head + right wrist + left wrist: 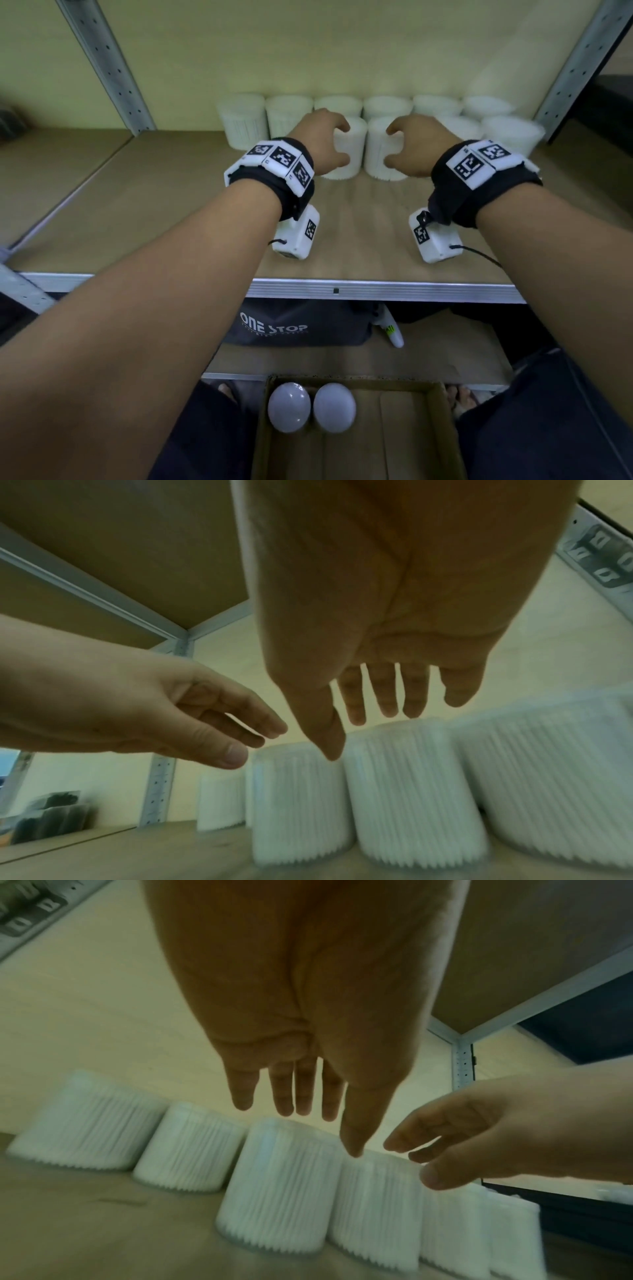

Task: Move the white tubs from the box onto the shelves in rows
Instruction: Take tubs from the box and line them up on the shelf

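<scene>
White ribbed tubs stand in two rows at the back of the wooden shelf (171, 222). My left hand (337, 144) is spread around the front-row tub (346, 161), and my right hand (394, 145) around the tub beside it (380, 164). In the left wrist view the left hand (318, 1131) hangs with straight fingers just above its tub (277, 1185), holding nothing. The right hand (359, 734) hovers the same way over its tub (411, 791). Two more tubs (289, 407) (334, 407) lie in the cardboard box (442, 428) below.
Grey metal uprights (113, 68) (575, 68) frame the shelf on both sides. On the lower shelf sit a dark bag (298, 325) printed ONE STOP and a white bottle (394, 334). Another shelf board hangs above the hands (103, 547).
</scene>
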A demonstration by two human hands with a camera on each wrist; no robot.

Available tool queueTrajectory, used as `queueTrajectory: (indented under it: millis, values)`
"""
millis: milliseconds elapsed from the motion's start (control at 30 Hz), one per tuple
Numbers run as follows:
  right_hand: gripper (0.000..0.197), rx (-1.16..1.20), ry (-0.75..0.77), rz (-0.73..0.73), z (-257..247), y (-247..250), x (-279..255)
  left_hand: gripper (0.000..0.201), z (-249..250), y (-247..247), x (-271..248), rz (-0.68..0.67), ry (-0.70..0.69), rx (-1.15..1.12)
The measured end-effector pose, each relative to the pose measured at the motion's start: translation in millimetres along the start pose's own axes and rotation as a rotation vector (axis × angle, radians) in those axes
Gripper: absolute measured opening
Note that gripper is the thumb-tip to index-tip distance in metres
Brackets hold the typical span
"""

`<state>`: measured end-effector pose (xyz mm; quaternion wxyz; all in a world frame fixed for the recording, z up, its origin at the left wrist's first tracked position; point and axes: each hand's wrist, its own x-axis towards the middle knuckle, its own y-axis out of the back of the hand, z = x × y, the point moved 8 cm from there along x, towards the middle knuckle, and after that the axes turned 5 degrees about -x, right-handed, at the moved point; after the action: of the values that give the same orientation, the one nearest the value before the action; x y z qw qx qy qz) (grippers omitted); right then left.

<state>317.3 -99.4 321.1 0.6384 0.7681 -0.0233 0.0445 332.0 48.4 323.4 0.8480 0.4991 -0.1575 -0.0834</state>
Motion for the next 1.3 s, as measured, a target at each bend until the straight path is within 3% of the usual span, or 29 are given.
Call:
queueTrajectory:
  millis: [433,633,800,1067,1300]
  values:
    - [0.043,0.16,0.135,0.017,-46.2,-30.5,-128.4,0.053,-5.9,-3.1,-141.9,-0.08,0.063,-0.046]
    - [0.027,0.179,0.135,-0.032,-57.6,-55.7,-175.7,0.043,-26.7,-19.7,-206.1,-0.148,0.084,-0.018]
    - [0.022,0.178,0.17,-0.159,-68.0,-98.7,-205.2,0.039,-33.5,-41.7,-239.4,-0.153,0.063,-0.037]
    - [0.032,0.034,0.112,-0.539,-67.0,-218.0,-211.2,0.057,-87.2,-156.8,-267.4,-0.7,0.248,0.078]
    - [0.042,-0.142,0.103,-0.763,-51.0,-321.0,-236.2,0.058,-134.5,-237.4,-281.9,-0.89,0.393,0.077]
